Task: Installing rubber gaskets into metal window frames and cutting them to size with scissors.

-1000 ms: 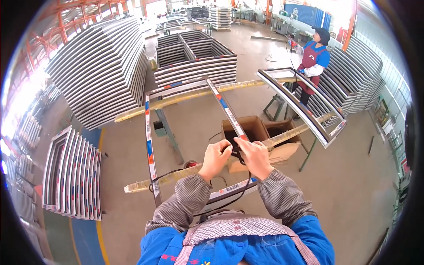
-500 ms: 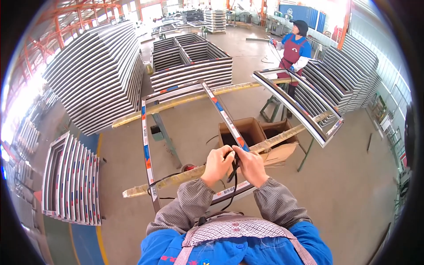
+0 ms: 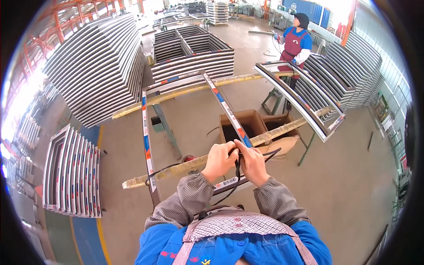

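My left hand [image 3: 218, 160] and my right hand [image 3: 252, 164] meet over the near end of the middle bar of a window frame [image 3: 224, 106]. Between their pinched fingers they hold a thin black flexible strip [image 3: 238, 169], which looks like a rubber sealing strip. One length of it hangs toward my apron, and another piece sticks out past my right hand. The frame lies across two padded yellowish rails, with printed film on its bars. What my fingertips press on is partly hidden.
Under the rails stands an open cardboard box [image 3: 243, 123]. To the right another frame [image 3: 304, 101] rests on the rails, with a co-worker [image 3: 295, 46] behind it. Stacked frames [image 3: 95, 66] rise at the far left; more frames [image 3: 73, 172] stand at the near left.
A black strip end now sticks out to the right beyond my right hand. Both hands stay together at nearly the same spot, and the view has shifted slightly.
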The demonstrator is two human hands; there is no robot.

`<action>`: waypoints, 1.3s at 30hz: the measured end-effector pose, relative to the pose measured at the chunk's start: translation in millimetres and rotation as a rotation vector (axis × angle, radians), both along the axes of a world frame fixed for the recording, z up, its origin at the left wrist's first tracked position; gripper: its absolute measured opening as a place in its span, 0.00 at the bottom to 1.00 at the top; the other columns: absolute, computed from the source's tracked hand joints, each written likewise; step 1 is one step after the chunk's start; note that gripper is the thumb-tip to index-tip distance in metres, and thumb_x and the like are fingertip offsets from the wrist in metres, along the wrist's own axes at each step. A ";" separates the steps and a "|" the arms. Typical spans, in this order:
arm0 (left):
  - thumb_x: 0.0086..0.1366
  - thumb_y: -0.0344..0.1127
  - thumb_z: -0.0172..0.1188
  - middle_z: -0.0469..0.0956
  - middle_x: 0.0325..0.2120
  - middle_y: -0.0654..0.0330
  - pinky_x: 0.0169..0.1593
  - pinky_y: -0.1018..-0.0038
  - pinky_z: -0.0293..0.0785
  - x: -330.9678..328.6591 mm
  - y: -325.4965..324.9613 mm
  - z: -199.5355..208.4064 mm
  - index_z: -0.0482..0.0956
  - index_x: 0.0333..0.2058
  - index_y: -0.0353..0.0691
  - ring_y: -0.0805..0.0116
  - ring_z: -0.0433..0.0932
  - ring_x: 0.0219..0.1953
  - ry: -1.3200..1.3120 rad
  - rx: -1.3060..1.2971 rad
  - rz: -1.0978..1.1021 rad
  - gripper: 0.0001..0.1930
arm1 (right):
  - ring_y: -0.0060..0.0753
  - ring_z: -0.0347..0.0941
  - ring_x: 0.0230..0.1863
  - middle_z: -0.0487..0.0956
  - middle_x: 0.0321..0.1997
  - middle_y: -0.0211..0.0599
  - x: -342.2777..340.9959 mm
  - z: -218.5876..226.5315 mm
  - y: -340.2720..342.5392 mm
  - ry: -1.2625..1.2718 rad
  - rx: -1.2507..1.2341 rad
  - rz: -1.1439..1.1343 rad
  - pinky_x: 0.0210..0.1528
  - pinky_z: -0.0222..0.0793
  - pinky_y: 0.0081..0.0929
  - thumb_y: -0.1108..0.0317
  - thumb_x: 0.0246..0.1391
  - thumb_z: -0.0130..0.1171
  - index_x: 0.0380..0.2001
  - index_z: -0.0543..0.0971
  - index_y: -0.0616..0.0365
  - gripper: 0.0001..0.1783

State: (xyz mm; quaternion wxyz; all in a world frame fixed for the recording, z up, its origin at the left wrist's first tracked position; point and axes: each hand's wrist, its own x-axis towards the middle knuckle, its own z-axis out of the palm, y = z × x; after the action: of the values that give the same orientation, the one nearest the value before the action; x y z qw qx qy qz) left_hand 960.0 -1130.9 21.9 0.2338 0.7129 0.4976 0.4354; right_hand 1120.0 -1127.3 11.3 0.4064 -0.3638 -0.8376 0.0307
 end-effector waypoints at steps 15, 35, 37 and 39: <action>0.56 0.34 0.51 0.73 0.19 0.49 0.29 0.61 0.66 -28.3 -24.2 -3.4 0.74 0.28 0.35 0.49 0.72 0.24 0.167 0.104 0.094 0.08 | 0.40 0.73 0.28 0.75 0.29 0.43 -7.8 -12.3 -11.8 -0.155 -0.168 -0.014 0.35 0.69 0.33 0.82 0.38 0.51 0.52 0.67 0.54 0.32; 0.67 0.34 0.43 0.66 0.28 0.67 0.27 0.85 0.55 -308.4 -291.9 70.2 0.71 0.41 0.37 0.80 0.59 0.26 -0.025 0.351 1.198 0.11 | 0.16 0.47 0.14 0.59 0.17 0.22 188.4 4.0 -28.7 1.529 -0.614 -0.407 0.19 0.46 0.18 0.54 0.62 0.41 0.37 0.73 0.55 0.17; 0.67 0.34 0.43 0.67 0.31 0.66 0.31 0.83 0.61 -337.1 -309.6 84.6 0.70 0.43 0.35 0.77 0.64 0.30 0.208 0.239 1.283 0.12 | 0.16 0.48 0.15 0.58 0.18 0.22 187.1 -8.5 -32.7 1.435 -0.703 -0.405 0.20 0.47 0.18 0.54 0.61 0.42 0.38 0.73 0.55 0.17; 0.66 0.35 0.44 0.68 0.32 0.65 0.36 0.81 0.64 -381.3 -347.4 102.7 0.70 0.44 0.34 0.74 0.66 0.34 0.343 0.312 1.393 0.12 | 0.15 0.49 0.16 0.59 0.18 0.22 157.6 -18.8 -33.6 1.484 -0.816 -0.313 0.20 0.48 0.18 0.55 0.61 0.43 0.38 0.73 0.55 0.16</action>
State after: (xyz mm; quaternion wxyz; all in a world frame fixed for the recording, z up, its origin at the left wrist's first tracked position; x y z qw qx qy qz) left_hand 578.7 -1478.3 124.5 -0.2825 0.3146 0.7970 0.4312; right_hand 1277.7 -1160.9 -7.5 0.6856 -0.4786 -0.2190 0.5028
